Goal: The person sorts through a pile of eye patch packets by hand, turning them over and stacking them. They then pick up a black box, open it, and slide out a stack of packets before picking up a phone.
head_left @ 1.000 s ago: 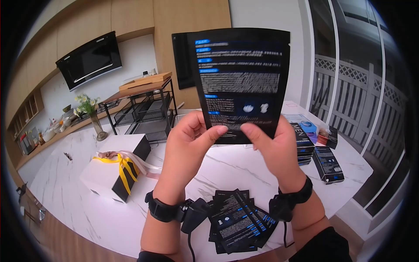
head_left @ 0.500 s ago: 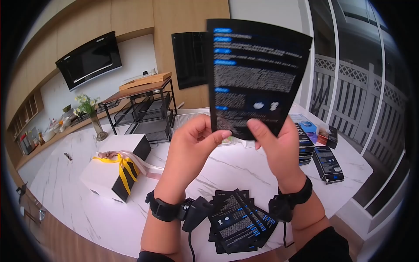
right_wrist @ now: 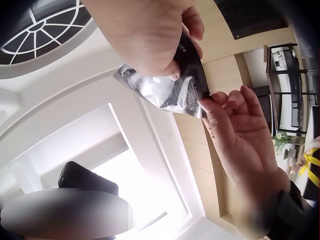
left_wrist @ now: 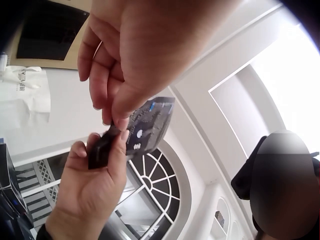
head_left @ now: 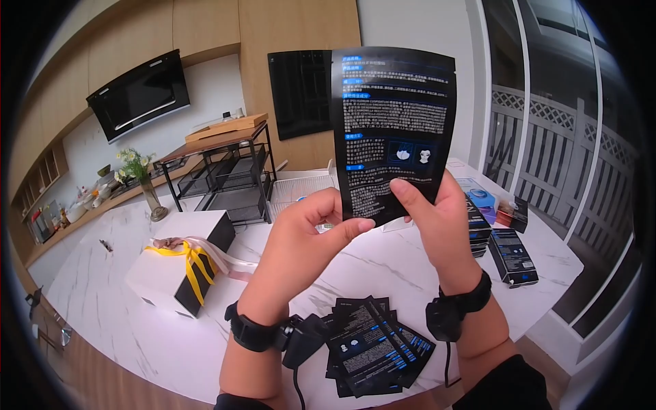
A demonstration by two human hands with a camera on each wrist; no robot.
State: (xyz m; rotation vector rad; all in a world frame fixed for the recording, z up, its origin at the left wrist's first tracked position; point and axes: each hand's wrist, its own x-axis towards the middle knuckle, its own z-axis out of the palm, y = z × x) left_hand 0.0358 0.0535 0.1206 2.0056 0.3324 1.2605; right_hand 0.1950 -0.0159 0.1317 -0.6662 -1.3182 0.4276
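Observation:
A black printed pouch [head_left: 396, 130] is held upright above the table, its text side toward the head camera. The right hand [head_left: 437, 222] grips its lower right part, thumb lying across the print. At the lower left corner, the left hand [head_left: 304, 236] pinches the pouch between thumb and fingers. In the left wrist view both the left hand [left_wrist: 145, 50] and the right hand [left_wrist: 92, 192] meet at the pouch [left_wrist: 150, 125]. The right wrist view has the pouch [right_wrist: 165, 92] bent and shiny, with the left hand [right_wrist: 242, 132] pinching its corner.
Several similar black pouches [head_left: 372, 348] lie fanned near the table's front edge. A white box [head_left: 181, 260] with yellow and pink ribbons stands left. At the right are stacked black boxes [head_left: 478, 229] and one lying box [head_left: 514, 256]. Behind stand a black rack [head_left: 236, 198] and a flower vase [head_left: 154, 195].
The pouch swung right and up, then came back left and down, and its print now shows sharply. Both hands have kept hold of it, and the left hand sits slightly lower.

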